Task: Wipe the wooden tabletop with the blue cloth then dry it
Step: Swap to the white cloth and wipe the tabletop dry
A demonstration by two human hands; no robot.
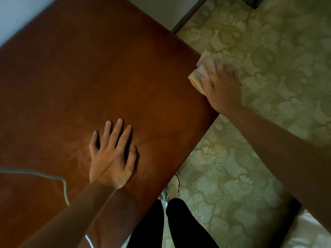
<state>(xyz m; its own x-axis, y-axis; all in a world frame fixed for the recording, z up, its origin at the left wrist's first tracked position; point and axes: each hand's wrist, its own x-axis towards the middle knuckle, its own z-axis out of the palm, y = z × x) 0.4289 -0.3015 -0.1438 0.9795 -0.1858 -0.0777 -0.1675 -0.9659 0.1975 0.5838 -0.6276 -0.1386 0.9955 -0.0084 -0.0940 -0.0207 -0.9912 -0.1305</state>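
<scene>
The brown wooden tabletop [80,77] fills the left and middle of the view, seen from above. My left hand [112,154] lies flat on it near the front, fingers straight and spread. My right hand [222,86] is at the table's right edge, pressing a folded pale, beige-looking cloth [202,70] against that edge. The cloth juts out past my fingers and is blurred. No blue cloth is in view.
A green floral carpet [268,42] covers the floor to the right. A grey cable [44,174] curves over the table's front left. My legs in black trousers [179,226] and a shoe stand by the table's near corner. A pale wall runs behind.
</scene>
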